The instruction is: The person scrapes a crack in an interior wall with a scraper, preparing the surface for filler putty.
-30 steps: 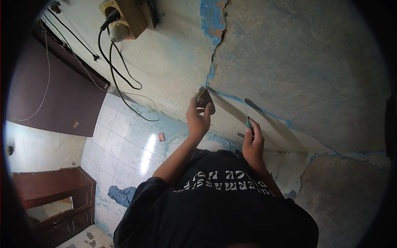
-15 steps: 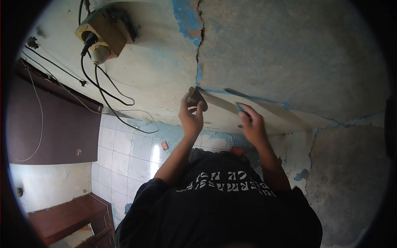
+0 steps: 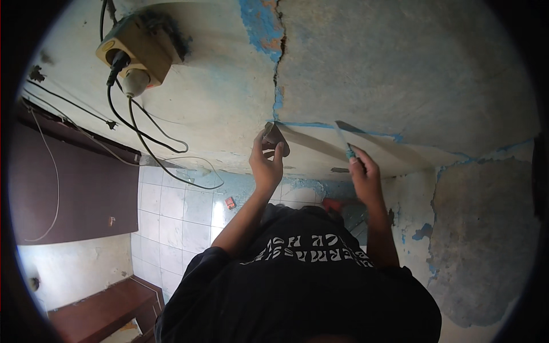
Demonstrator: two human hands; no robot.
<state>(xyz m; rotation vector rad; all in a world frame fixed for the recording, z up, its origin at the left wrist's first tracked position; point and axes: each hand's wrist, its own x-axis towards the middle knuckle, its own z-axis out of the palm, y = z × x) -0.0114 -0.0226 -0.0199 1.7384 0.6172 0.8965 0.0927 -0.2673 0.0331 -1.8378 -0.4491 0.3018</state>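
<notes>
My left hand (image 3: 266, 165) grips a dark flat plate (image 3: 278, 139) with a greyish lump at its upper corner. The plate is raised close to the wall (image 3: 217, 103), just under the lower end of a vertical crack (image 3: 278, 63); whether it touches I cannot tell. To the right, my right hand (image 3: 366, 173) is closed round the teal handle of a slim-bladed tool (image 3: 346, 143). Its blade points up and left toward a blue strip (image 3: 309, 124) of bared paint along the wall. The blade's exact shape is hard to make out.
A socket block (image 3: 139, 51) with plugs and hanging black cables (image 3: 137, 134) juts from the wall at upper left. Below lie white floor tiles (image 3: 171, 200) and a small red packet (image 3: 230, 203). A brown panel (image 3: 74, 177) and wooden furniture (image 3: 106, 297) stand at left.
My right hand has moved slightly right and down, and its tool now shows a longer stretch of blade. The left hand still holds the plate in nearly the same place.
</notes>
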